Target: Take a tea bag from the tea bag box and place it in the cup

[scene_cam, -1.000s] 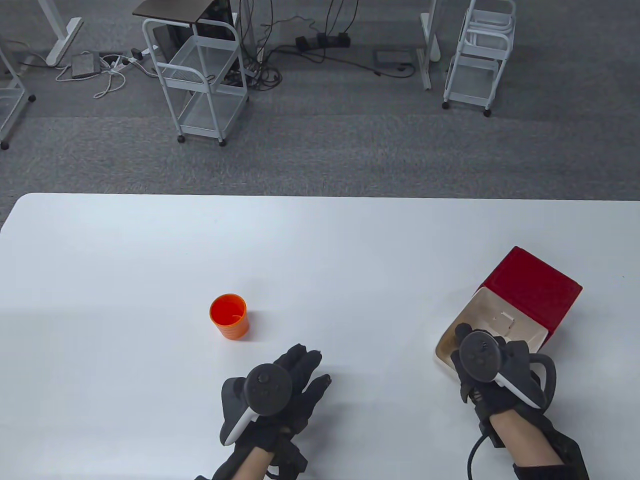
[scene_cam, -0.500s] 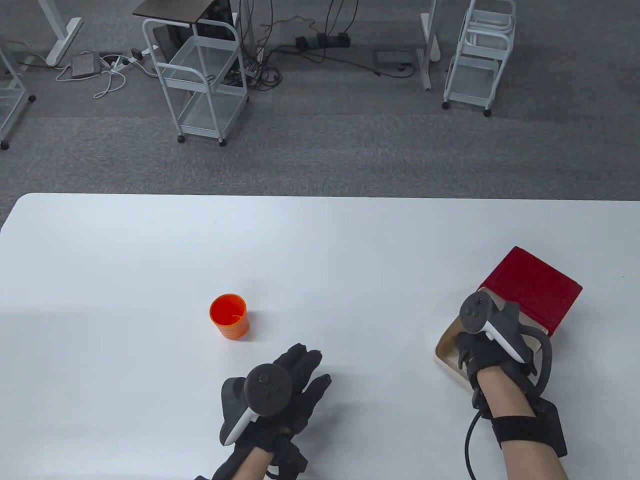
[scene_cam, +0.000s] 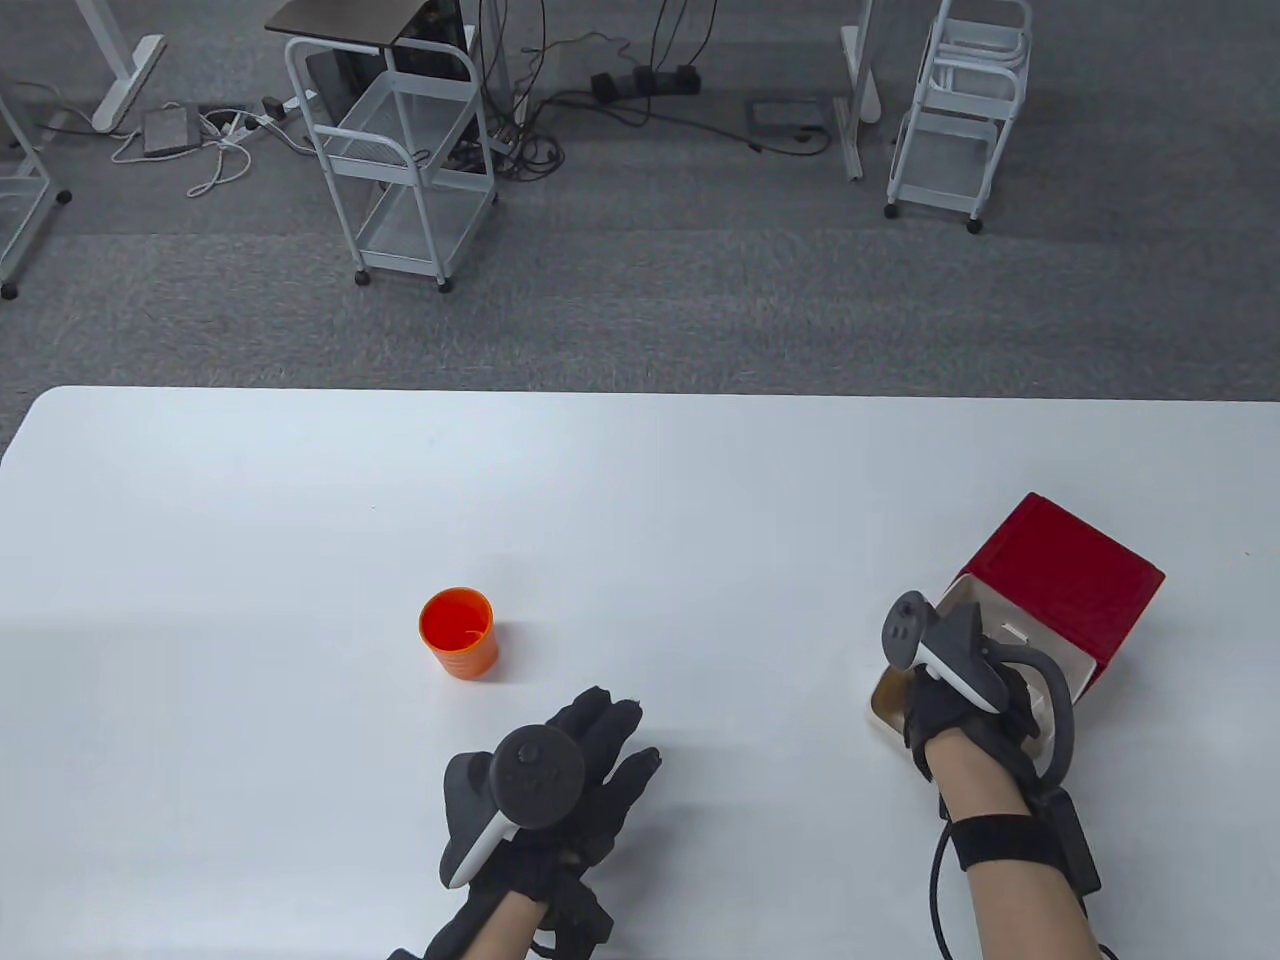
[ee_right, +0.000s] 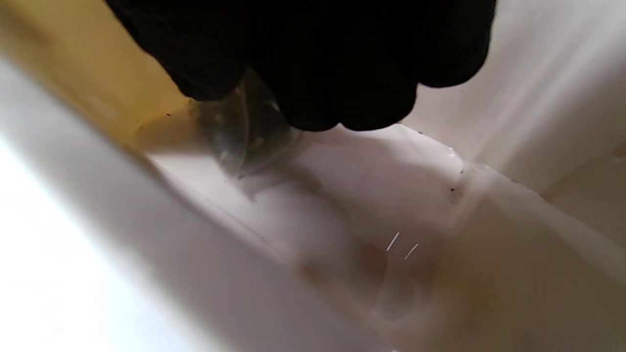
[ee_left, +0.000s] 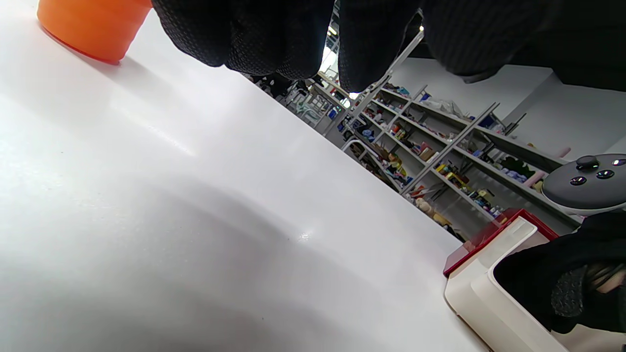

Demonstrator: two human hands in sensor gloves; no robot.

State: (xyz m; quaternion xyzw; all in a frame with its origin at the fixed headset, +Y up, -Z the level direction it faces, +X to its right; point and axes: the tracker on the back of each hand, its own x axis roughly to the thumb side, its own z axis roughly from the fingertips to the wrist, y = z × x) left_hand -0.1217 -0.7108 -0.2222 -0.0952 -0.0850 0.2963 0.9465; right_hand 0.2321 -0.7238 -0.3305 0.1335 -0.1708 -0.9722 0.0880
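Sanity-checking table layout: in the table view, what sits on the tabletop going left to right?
Orange cup → left hand, resting flat on the table → right hand, reaching into the tea bag box → the box's red lid, swung open.

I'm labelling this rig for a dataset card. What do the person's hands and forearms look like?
Both the left hand and right hand wear black mesh-textured gloves, each with a dark grey and white tracker on the back. The forearms are bare. A black strap circles the right forearm, and a black cable trails from it.
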